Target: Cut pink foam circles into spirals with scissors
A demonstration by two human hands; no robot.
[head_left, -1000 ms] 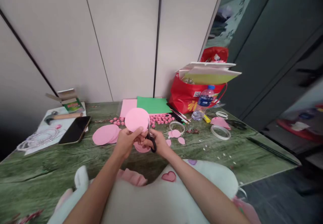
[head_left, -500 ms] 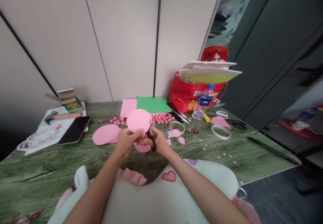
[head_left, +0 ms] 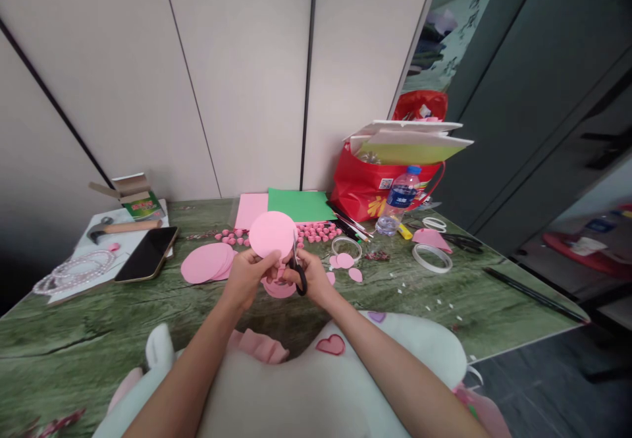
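My left hand (head_left: 250, 278) pinches a pink paper circle (head_left: 272, 232) by its lower edge and holds it up above the table. In my right hand (head_left: 316, 277) is a pair of black-handled scissors (head_left: 299, 277), its blades upright against the circle's right edge. Whether the blades are apart I cannot tell. Below my hands lie more pink paper pieces (head_left: 279, 290), partly hidden by my fingers. A fanned stack of pink paper circles (head_left: 206, 264) rests to the left, and small pink petal-shaped cutouts (head_left: 345, 261) lie to the right.
Behind my hands are pink beads (head_left: 320, 232) and a green sheet (head_left: 297, 205). A red bag (head_left: 356, 188), a water bottle (head_left: 397, 202) and a tape roll (head_left: 432, 258) stand or lie at the right. At the left are a phone (head_left: 147, 254), a hammer (head_left: 126, 227) and an opened box (head_left: 141, 202).
The paper circle has shifted very slightly right and up. The scissors' handle has moved a little to the right with my fingers. Everything else lies as before.
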